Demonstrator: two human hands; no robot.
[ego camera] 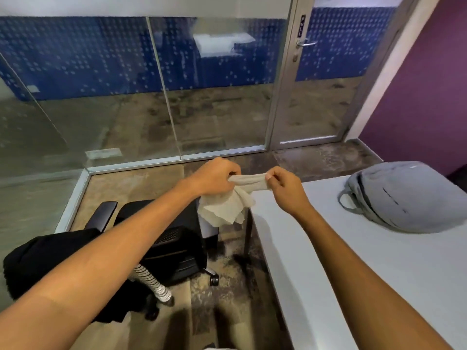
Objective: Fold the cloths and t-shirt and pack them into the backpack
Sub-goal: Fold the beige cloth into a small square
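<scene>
Above the tabletop's point(353, 261) near corner, at twelve o'clock from the person, both hands held a pale cloth point(227, 208) in the air. Left hand point(214, 178) and right hand point(285, 188) each kept a pinching grip on its top edge, the rest hanging crumpled. At two o'clock the grey backpack point(406, 195) lay on the tabletop; dark clothes point(48, 261) draped a chair point(174, 238) at eight o'clock.
</scene>
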